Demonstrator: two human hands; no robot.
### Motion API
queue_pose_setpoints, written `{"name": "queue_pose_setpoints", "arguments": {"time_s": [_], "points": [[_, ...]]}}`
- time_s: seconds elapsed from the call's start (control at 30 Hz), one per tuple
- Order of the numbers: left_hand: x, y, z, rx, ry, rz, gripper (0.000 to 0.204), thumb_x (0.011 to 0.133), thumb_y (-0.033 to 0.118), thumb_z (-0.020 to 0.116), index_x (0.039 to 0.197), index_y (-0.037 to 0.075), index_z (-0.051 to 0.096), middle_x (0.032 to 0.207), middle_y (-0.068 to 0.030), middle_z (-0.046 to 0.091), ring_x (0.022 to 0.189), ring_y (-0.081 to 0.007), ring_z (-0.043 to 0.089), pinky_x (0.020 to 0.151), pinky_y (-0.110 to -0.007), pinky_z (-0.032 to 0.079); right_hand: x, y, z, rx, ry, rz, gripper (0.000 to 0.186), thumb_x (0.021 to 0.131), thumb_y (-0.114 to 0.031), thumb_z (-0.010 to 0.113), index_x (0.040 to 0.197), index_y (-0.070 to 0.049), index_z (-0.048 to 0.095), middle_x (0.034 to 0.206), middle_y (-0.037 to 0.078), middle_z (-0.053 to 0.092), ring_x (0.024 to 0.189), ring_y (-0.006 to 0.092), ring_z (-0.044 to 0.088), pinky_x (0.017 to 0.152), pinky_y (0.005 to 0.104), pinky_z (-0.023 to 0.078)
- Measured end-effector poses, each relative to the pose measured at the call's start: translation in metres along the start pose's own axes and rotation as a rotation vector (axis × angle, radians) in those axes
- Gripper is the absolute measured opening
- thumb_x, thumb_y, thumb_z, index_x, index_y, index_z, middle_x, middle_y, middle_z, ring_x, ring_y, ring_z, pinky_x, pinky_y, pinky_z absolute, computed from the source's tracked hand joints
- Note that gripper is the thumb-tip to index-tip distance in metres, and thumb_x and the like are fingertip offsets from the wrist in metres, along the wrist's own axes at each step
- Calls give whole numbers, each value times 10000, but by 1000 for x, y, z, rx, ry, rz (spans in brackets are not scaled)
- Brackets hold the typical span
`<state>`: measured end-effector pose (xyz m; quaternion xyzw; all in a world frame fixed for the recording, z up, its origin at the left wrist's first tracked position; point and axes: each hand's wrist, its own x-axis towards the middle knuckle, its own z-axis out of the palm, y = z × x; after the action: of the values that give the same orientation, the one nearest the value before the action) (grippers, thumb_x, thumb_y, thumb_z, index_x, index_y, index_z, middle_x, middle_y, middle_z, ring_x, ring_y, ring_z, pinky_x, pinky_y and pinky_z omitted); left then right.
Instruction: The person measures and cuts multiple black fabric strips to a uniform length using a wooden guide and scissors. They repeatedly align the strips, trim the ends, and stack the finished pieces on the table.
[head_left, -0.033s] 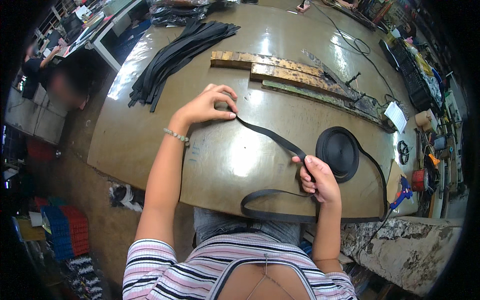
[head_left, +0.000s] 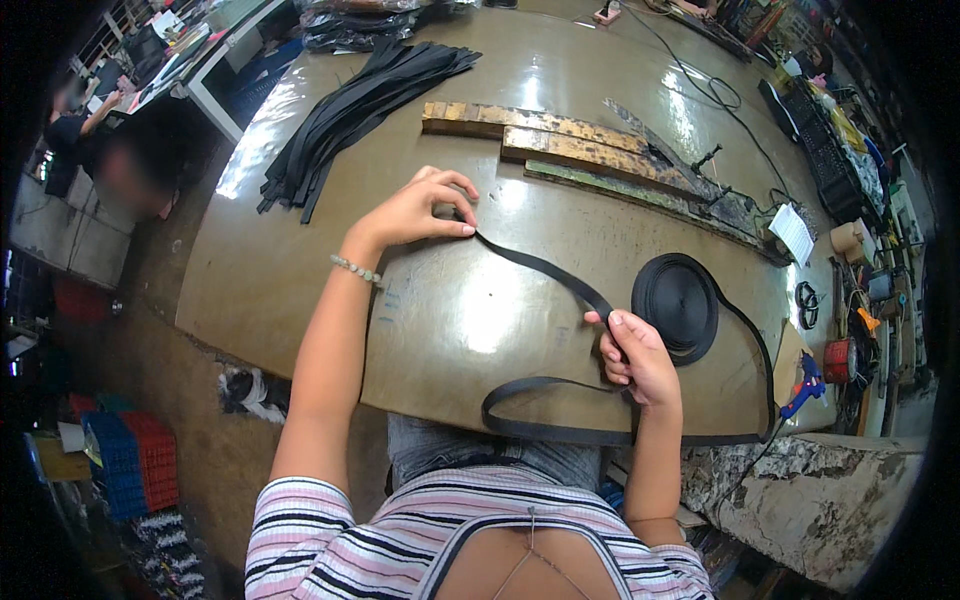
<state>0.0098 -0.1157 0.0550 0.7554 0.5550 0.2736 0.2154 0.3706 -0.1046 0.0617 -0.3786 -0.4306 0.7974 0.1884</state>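
Black webbing strap [head_left: 545,270] stretches between my two hands above the table. Its end is pinched between thumb and fingertip of my left hand [head_left: 425,208], which wears a bead bracelet [head_left: 354,269]. Closer to me and to the right, my right hand [head_left: 640,360] is closed around the strap, thumb on top. From there the strap drops in a loop [head_left: 500,405] near the table's front edge. It then runs right and curves back to a flat coiled roll [head_left: 675,308] lying just beyond my right hand.
A bundle of cut black straps [head_left: 350,125] lies at the far left of the table [head_left: 420,330]. A long wood-and-metal jig [head_left: 590,155] crosses the back. On the right are a blue glue gun [head_left: 803,388], a paper slip [head_left: 791,234] and a cable [head_left: 690,75]. Someone sits at the far left.
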Motion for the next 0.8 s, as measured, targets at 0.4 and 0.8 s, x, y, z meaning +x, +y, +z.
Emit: {"name": "queue_pose_setpoints", "arguments": {"time_s": [0.4,0.8], "points": [[62,-32,10,-1008,796,-418,267,784,78,722,975,-19,564,821,-38,626,685,-77,608,579,-143,465,-26,-96,-59,-681,437,-369,253,940,-258,525,1078,-58,597,664,-49,496,505,19,405,432,181,331],[100,-45,29,-974,836,-580,306,811,211,710,828,-70,591,775,-144,654,613,-154,648,554,-217,546,29,-214,-163,-538,523,-540,230,910,-273,572,1025,-77,604,722,-64,521,521,10,379,430,173,274]]}}
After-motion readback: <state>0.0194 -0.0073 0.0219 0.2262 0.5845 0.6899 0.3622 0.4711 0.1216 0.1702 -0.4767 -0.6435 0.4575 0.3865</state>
